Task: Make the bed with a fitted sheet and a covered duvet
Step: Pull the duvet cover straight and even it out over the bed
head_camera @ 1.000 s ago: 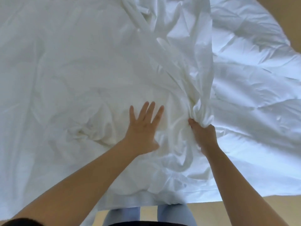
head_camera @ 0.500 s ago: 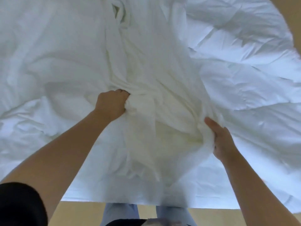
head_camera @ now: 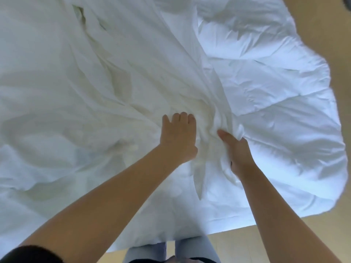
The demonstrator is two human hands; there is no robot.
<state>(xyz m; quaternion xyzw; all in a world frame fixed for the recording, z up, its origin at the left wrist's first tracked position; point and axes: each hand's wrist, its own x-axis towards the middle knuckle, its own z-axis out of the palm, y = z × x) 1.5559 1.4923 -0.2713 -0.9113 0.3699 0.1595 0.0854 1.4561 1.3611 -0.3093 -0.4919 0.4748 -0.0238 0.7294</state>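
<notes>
Cover (head_camera: 85,92) white, creased, bunched at centre over quilted duvet (head_camera: 275,92).
Bunch is gripped by right hand (head_camera: 237,150); left hand (head_camera: 178,137), fisted on cloth earlier, is now laid flat, open.

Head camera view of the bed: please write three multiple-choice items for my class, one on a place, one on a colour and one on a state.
1. Where does the puffy white quilted duvet show uncovered?
A. at the picture's far left
B. to the right of the right hand
C. nowhere

2. What colour is the plank floor by the bed?
A. tan
B. black
C. red

3. What is the right hand doing?
A. gripping a bunch of thin white cover fabric
B. lying flat
C. hanging off the bed

Answers: 1 B, since the quilted puffs spread rightward from that hand. 2 A, since the boards look light tan. 3 A, since folds of fabric gather inside its curled fingers.
</notes>
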